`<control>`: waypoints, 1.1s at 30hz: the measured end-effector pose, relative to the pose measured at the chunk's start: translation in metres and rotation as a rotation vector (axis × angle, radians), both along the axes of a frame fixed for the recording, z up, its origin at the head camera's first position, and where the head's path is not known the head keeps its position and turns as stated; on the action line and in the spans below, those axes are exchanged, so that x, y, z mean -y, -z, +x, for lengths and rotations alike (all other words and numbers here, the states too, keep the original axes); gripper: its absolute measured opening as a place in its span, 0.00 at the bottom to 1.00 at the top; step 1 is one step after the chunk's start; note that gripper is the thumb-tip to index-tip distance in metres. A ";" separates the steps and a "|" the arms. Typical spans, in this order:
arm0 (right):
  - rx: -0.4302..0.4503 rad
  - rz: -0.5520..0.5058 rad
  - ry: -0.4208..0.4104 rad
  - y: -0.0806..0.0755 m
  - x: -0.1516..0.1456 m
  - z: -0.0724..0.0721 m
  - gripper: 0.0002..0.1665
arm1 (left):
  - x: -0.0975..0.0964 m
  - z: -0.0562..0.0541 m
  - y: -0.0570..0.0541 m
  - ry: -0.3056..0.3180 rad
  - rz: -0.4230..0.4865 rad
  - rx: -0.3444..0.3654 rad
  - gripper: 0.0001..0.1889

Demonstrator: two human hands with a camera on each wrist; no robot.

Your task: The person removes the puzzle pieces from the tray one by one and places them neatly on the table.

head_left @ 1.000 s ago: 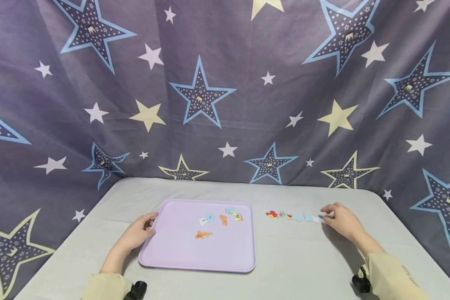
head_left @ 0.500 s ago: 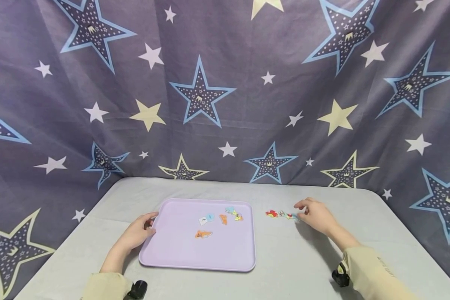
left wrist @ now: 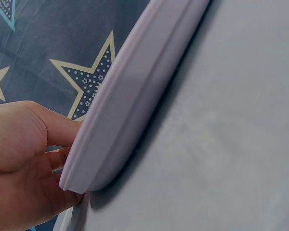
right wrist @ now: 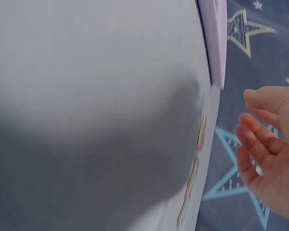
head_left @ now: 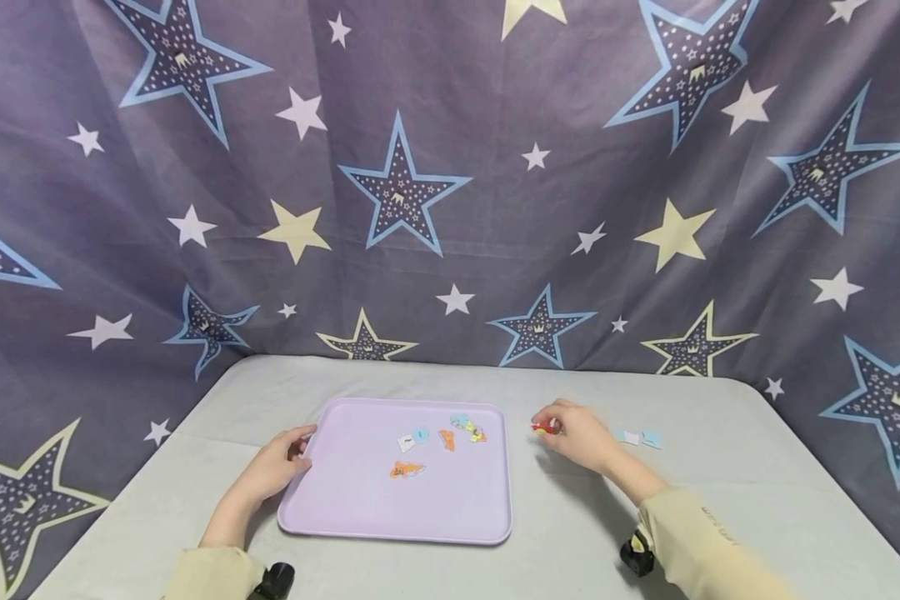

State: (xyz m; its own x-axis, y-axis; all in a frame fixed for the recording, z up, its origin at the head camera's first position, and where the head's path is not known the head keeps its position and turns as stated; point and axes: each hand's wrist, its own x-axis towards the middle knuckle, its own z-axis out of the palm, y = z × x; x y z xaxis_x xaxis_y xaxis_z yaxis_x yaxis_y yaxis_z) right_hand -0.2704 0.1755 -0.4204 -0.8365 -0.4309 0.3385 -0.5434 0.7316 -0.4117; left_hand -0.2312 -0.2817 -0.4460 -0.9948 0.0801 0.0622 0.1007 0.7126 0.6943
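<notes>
My left hand (head_left: 273,460) grips the left rim of a lilac tray (head_left: 390,512). In the left wrist view the thumb lies against the upper rim and the fingers curl beneath. Right of the tray, my right hand (head_left: 581,435) is over a red-and-yellow flat cutout piece (head_left: 545,427). The right wrist view has its thumb and fingers apart with nothing between them. Thin flat pieces (right wrist: 201,137) lie on the table beside that hand, seen nearly edge-on. In the head view the hand covers the pieces beside the red one.
On the tray lie an orange cutout (head_left: 407,470), a smaller orange one (head_left: 447,439), a white-and-blue one (head_left: 407,442) and a blue-and-yellow one (head_left: 465,426). Light-blue and white pieces (head_left: 651,439) rest farther right on the grey table (head_left: 570,550). A star-patterned curtain (head_left: 480,225) hangs behind.
My right hand has moved left along the row of pieces, from the light-blue ones at the right end to the red one. The left hand and the tray have stayed put.
</notes>
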 end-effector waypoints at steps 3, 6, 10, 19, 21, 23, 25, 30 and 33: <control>0.010 0.007 -0.022 0.001 0.014 0.001 0.13 | 0.000 0.000 -0.001 0.001 0.000 0.002 0.27; 0.012 0.019 -0.042 0.001 0.026 0.002 0.14 | -0.001 0.000 -0.001 0.003 0.005 0.001 0.27; 0.002 0.047 -0.040 0.001 0.040 0.001 0.14 | 0.000 0.000 0.000 -0.001 0.005 -0.004 0.27; 0.046 0.064 -0.015 0.006 0.065 0.000 0.13 | 0.001 0.000 0.001 -0.001 0.010 -0.009 0.27; 0.059 0.071 0.009 0.009 0.068 -0.002 0.13 | 0.000 0.000 0.001 -0.003 0.012 -0.008 0.27; 0.070 0.072 0.028 0.011 0.071 -0.004 0.14 | 0.000 0.001 0.000 -0.003 0.011 -0.008 0.27; 0.071 0.070 0.042 0.014 0.073 -0.007 0.14 | 0.000 0.001 0.000 -0.004 0.011 -0.007 0.27; 0.039 0.081 0.070 0.017 0.080 -0.013 0.16 | 0.001 0.000 0.001 -0.001 0.005 -0.010 0.27; 0.019 0.105 0.086 0.017 0.083 -0.013 0.18 | 0.001 0.000 0.001 0.000 0.005 -0.010 0.27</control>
